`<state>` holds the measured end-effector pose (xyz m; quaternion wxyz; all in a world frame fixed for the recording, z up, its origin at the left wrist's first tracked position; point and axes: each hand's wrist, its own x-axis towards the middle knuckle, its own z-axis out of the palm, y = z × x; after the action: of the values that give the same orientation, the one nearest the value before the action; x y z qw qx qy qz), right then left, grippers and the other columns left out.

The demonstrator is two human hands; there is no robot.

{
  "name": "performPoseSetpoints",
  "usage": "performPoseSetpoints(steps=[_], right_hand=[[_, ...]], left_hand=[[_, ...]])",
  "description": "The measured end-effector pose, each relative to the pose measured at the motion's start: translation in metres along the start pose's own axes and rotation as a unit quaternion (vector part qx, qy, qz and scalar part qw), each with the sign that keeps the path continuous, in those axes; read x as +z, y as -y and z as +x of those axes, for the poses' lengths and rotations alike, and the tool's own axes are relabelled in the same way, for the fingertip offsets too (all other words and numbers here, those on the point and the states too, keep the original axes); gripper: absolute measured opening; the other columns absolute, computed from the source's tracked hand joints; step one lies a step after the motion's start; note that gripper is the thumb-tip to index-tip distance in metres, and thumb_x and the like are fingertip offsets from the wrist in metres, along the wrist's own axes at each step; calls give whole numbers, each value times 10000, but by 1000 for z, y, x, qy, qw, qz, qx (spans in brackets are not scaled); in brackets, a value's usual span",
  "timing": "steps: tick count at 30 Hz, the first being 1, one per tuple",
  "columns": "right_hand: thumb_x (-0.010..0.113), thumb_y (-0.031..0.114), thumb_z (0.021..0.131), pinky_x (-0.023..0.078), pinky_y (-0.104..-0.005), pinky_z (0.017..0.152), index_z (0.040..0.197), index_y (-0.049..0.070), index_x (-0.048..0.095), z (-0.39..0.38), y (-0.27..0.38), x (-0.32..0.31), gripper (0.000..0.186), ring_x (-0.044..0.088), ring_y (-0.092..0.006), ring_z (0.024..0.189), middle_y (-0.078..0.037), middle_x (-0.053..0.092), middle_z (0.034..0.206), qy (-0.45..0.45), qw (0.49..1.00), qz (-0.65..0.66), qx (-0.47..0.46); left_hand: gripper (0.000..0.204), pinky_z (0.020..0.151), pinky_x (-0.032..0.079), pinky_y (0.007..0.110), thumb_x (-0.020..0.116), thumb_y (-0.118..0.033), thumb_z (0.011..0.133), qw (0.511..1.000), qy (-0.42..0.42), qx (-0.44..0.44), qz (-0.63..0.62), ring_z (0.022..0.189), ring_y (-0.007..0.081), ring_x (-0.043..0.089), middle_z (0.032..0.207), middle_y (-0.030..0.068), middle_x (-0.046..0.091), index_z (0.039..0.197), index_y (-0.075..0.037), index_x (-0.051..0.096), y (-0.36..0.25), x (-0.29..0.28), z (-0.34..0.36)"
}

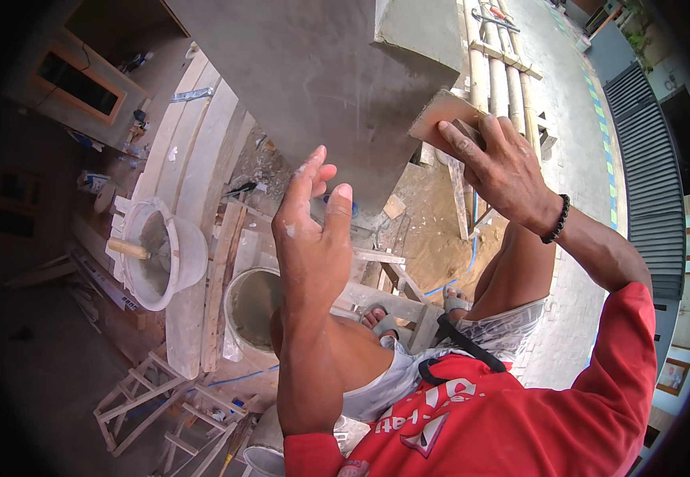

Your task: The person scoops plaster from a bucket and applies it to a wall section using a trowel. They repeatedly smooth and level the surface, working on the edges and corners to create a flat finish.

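Note:
A wet grey cement surface (321, 87) of a column or beam fills the upper middle. My right hand (508, 163) grips a flat brown plastering float (438, 118) by the block on its back. The float's far edge meets the right-hand corner of the cement, or lies very close to it. In front of the lower part of that surface, my left hand (313, 219) is raised with fingers and thumb apart, holding nothing. Pale smears of cement mark its fingers. Whether its fingertips touch the surface, I cannot tell.
To the left, a white bucket (191, 253) with grey mix holds a wooden-handled tool (128, 248) beside long planks (182, 179). Another bucket (237, 288) stands near my left leg. Wooden trestles (134, 397) are lower left; a bamboo ladder (512, 75) lies upper right. A blue hose (440, 288) crosses the ground.

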<state>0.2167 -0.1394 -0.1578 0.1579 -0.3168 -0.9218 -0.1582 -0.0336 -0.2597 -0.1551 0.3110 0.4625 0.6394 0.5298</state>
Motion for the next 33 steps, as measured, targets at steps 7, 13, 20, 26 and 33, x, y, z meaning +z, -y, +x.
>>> performPoseSetpoints(steps=[7,13,20,26,33], right_hand=[[658,91,832,519,-326,735,1437,13,532,36,-15,0,623,538,-227,936,-108,517,1055,-1,983,-180,-42],[621,51,896,512,-319,793,1475,-23,471,31,24,24,603,525,-242,963,-132,514,1058,284,947,-145,-25],[702,85,781,514,-318,759,1433,-14,521,64,2,-10,684,536,-232,931,-99,510,1029,6,984,-175,-44],[690,119,804,512,-293,718,1396,-55,532,62,27,14,637,552,-216,908,-102,532,1000,134,968,-196,-79],[680,120,814,501,-296,705,1336,-19,573,75,15,1,550,551,-213,918,-96,545,993,33,973,-214,-79]], left_hand=[[471,1011,473,435,631,-122,963,1000,1,18,2,1133,305,619,1223,189,663,1409,3,548,0,-1,-1],[467,998,475,432,627,-121,963,999,4,29,16,1107,324,623,1206,205,661,1404,13,546,-2,-1,-2],[469,998,477,441,627,-116,958,999,1,34,6,1107,334,628,1203,211,662,1398,24,545,-2,0,2],[461,1000,479,439,624,-110,957,998,17,54,16,1120,345,634,1200,221,660,1390,27,548,-4,5,-1],[463,1002,475,443,629,-116,956,998,12,59,25,1126,368,635,1199,243,654,1381,49,546,-3,3,2]])
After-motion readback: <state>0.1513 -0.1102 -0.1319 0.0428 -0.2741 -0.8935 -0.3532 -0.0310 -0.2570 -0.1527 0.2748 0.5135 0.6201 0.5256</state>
